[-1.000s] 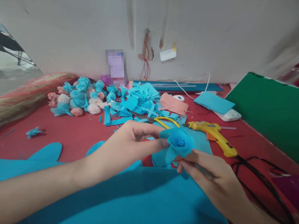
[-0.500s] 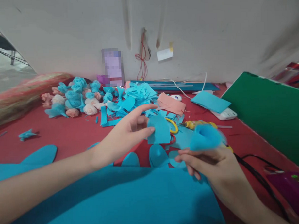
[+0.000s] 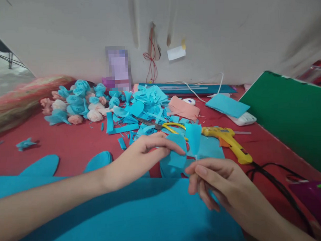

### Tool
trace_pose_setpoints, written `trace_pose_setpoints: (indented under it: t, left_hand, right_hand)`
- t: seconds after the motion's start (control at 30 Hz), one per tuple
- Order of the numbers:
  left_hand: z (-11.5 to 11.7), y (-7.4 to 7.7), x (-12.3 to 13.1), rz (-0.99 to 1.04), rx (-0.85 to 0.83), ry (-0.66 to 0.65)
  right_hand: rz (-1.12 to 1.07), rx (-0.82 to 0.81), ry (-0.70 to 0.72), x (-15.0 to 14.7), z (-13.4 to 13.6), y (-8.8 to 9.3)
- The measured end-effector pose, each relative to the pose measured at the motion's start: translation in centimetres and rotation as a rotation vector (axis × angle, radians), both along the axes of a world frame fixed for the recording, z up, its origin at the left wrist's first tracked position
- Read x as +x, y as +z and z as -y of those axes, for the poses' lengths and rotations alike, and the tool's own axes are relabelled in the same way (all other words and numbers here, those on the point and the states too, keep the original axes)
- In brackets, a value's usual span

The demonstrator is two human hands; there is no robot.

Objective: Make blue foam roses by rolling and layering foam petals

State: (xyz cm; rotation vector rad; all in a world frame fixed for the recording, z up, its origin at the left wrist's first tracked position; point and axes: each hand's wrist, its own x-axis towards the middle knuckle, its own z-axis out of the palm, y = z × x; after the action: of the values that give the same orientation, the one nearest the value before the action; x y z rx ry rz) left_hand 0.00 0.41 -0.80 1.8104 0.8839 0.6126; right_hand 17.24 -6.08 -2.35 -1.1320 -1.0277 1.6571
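Observation:
In the head view, my left hand pinches a blue paper petal between thumb and fingers. My right hand grips a thin pale stem topped by a blue paper flower bud, upright just right of the petal. A small gap seems to part bud and petal. Below them spreads a large blue sheet. More cut petals stick out past its far edge. Behind my hands lie scissors with yellow handles, and a yellow glue gun rests to the right.
Blue paper scraps are heaped mid-table. Finished blue, pink and white paper flowers cluster at the back left. Pink paper lies behind the scissors. A green board leans on the right, near a black cord and a purple box.
The bud has swung from tilted over my right hand to upright, moving left toward the petal. My left hand has moved right and slightly down with the petal, and the scissors now show more.

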Motion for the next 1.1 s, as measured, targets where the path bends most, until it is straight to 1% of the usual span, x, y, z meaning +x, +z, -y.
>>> trace_pose_setpoints:
  t: [0.1,0.17,0.27,0.4,0.53,0.7,0.87,1.0,1.1]
  left_hand:
    - [0.9,-0.1,0.3,0.075,-0.244,0.000]
    - [1.4,-0.2,0.4,0.149,-0.309,0.038]
    - [1.8,0.0,0.7,0.228,-0.320,0.097]
    - [1.8,0.1,0.8,0.205,-0.340,0.126]
    - [1.6,-0.2,0.7,0.190,-0.344,0.131]
    - [1.5,-0.5,0.7,0.188,-0.345,0.102]
    - [1.6,-0.3,0.7,0.252,-0.364,0.078]
    - [1.6,-0.4,0.7,0.226,-0.387,0.111]
    - [1.6,-0.7,0.6,0.211,-0.406,0.128]
  right_hand:
    - [-0.077,-0.024,0.055,-0.1,0.2,-0.1]
    - [-0.110,-0.026,0.096,-0.2,0.4,-0.1]
    - [-0.135,-0.022,0.128,-0.4,0.5,-0.2]
    - [-0.142,-0.016,0.150,-0.5,0.6,-0.4]
    - [-0.144,-0.026,0.160,-0.5,0.6,-0.5]
    - [-0.166,-0.045,0.175,-0.6,0.5,-0.5]
    - [-0.171,-0.049,0.183,-0.4,0.7,-0.6]
    - [-0.164,-0.031,0.169,-0.4,0.7,-0.6]
    - [-0.164,-0.046,0.159,-0.6,0.6,-0.6]
